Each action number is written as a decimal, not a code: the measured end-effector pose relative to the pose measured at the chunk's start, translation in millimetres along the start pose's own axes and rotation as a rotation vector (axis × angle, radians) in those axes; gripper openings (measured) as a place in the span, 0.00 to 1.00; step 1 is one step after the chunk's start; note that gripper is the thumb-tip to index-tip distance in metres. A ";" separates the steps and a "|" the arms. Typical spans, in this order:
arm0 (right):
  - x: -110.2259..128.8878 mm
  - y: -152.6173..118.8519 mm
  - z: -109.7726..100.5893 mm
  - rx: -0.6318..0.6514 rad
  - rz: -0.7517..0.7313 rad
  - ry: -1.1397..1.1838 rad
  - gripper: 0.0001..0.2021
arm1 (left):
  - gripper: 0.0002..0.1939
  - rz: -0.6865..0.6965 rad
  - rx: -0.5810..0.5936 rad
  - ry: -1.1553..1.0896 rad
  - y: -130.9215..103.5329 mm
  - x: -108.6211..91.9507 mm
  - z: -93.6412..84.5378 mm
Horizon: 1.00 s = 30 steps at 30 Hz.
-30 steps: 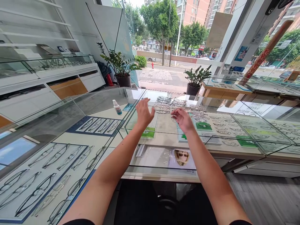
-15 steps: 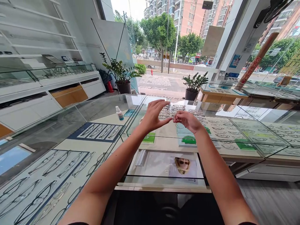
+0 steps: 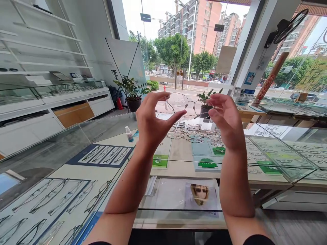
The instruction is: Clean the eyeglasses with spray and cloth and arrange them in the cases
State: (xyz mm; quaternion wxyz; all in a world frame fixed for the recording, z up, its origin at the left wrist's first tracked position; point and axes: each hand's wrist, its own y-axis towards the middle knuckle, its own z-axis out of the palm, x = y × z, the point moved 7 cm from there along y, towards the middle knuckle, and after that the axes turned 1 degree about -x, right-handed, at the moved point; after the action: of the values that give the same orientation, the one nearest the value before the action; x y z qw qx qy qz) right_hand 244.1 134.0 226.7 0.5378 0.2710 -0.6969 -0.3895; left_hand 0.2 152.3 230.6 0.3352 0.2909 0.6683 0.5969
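Note:
A pair of thin round wire-rimmed eyeglasses [image 3: 191, 101] is held up above the glass counter, front upright and lenses clear. My left hand [image 3: 153, 117] grips its left end with the fingers, the thumb reaching out below the left lens. A small pale tag [image 3: 166, 103] dangles by that end. At the other end, my right hand [image 3: 226, 117] closes its fingertips and thumb on the rim's edge. The temples cannot be made out clearly behind the fingers. Below, rows of eyeglasses [image 3: 176, 131] lie inside the display case.
The glass counter [image 3: 178, 161] spans the space before me. A spray bottle [image 3: 129, 134] stands to the left, near a tray of glasses [image 3: 102, 154]. More frames lie at lower left. Green cards [image 3: 208, 163] and a photo leaflet [image 3: 201, 196] show under the glass. Potted plants [image 3: 129, 86] stand beyond.
Both hands have risen and moved apart, bringing the eyeglasses up from over the counter to face level. The right hand has shifted right and turned more upright. The view has tilted upward.

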 end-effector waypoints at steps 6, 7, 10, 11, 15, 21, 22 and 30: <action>9.8 -20.8 2.8 -0.025 -0.123 -0.188 0.26 | 0.29 -0.006 -0.059 0.055 -6.5 -10.3 -11.9; 9.6 -21.2 2.5 -0.035 -0.129 -0.191 0.26 | 0.29 -0.008 -0.062 0.058 -6.9 -10.8 -12.5; 7.1 -19.9 1.5 -0.045 -0.133 -0.209 0.25 | 0.29 -0.014 -0.051 0.042 -7.7 -10.0 -10.7; 6.0 -19.1 1.0 -0.046 -0.137 -0.220 0.24 | 0.29 -0.018 -0.045 0.035 -7.9 -9.2 -9.5; 1.4 -15.9 -0.8 -0.039 -0.152 -0.258 0.22 | 0.28 -0.039 -0.018 0.021 -8.6 -5.0 -5.8; -3.2 -14.2 -0.4 0.001 -0.133 -0.247 0.21 | 0.32 -0.034 0.054 0.017 -6.9 -1.4 -6.4; -3.5 -14.3 -0.3 0.007 -0.131 -0.245 0.21 | 0.32 -0.028 0.062 0.017 -6.5 -1.3 -6.9; -6.1 -15.0 -0.6 0.024 -0.110 -0.233 0.22 | 0.32 -0.026 0.110 -0.001 -3.1 0.6 -11.1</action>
State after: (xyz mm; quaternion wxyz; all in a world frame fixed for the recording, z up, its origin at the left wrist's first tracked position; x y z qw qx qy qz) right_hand 245.7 130.5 211.0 0.4278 0.2683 -0.7431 -0.4391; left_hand -9.0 145.8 228.2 0.3268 0.3005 0.7036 0.5550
